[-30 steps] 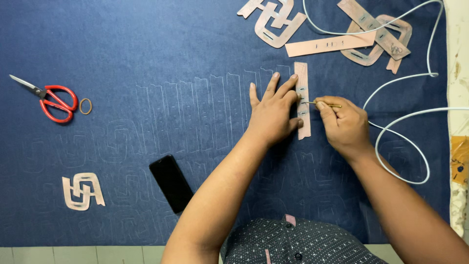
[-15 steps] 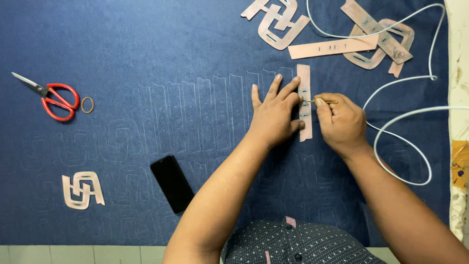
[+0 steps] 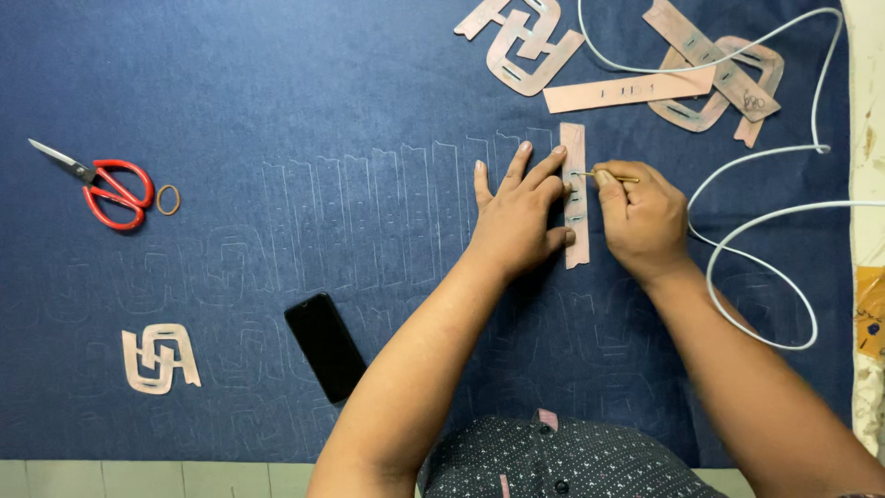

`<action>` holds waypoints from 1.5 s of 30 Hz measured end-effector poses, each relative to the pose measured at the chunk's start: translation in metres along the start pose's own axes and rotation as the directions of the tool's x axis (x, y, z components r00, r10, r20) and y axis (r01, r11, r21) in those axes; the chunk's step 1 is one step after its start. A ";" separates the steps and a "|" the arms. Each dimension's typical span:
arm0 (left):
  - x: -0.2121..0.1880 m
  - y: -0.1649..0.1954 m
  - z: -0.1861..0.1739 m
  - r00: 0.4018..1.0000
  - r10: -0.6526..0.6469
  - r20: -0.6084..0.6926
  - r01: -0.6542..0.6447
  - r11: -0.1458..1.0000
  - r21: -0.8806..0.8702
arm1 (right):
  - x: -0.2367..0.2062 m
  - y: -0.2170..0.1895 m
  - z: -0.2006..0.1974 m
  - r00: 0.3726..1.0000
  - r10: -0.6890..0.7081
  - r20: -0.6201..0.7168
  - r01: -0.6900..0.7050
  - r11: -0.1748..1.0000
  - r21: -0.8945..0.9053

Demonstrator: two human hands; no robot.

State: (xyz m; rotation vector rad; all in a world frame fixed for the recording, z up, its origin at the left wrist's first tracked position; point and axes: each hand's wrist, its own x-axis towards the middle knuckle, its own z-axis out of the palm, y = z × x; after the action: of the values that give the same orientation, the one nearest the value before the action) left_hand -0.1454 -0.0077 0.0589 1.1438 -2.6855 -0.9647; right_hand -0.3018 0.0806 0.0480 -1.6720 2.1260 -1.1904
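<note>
My left hand [image 3: 518, 214] lies flat with fingers spread, pressing a narrow pink strip template [image 3: 574, 148] against the dark blue fabric [image 3: 277, 92]. My right hand [image 3: 645, 221] is closed around a thin yellowish marking stick [image 3: 616, 177], whose tip touches a slot near the top of the strip. Faint white traced outlines [image 3: 369, 221] of the same strip shape run in a row to the left of the template.
Red-handled scissors [image 3: 106, 184] and a rubber band [image 3: 168, 199] lie at the left. A black phone [image 3: 324, 345] and a pink interlocked cut-out [image 3: 159, 358] sit lower left. More pink templates [image 3: 627, 92] lie at the top; a white cable [image 3: 756, 221] loops at the right.
Both hands stay on the strip; the marking stick has shifted slightly along the strip's slots. The view has drifted a little.
</note>
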 end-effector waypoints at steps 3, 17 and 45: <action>0.001 0.000 0.000 1.000 -0.001 0.002 0.001 1.000 0.004 | -0.003 -0.001 0.007 0.998 -0.054 -0.027 0.053 0.998 -0.045; 0.008 0.019 0.026 0.990 0.123 -0.063 -0.121 0.992 0.042 | -0.056 0.031 -0.051 0.954 0.178 0.242 -0.160 0.983 -0.093; 0.009 0.011 0.041 0.969 0.190 -0.158 -0.183 0.981 0.060 | -0.061 0.036 -0.053 0.930 0.179 0.321 -0.131 0.977 -0.166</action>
State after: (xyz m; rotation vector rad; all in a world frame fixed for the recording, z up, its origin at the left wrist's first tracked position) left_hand -0.1706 0.0133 0.0309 0.9123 -2.6363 -0.7509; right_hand -0.3379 0.1605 0.0397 -1.5892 2.1167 -0.6671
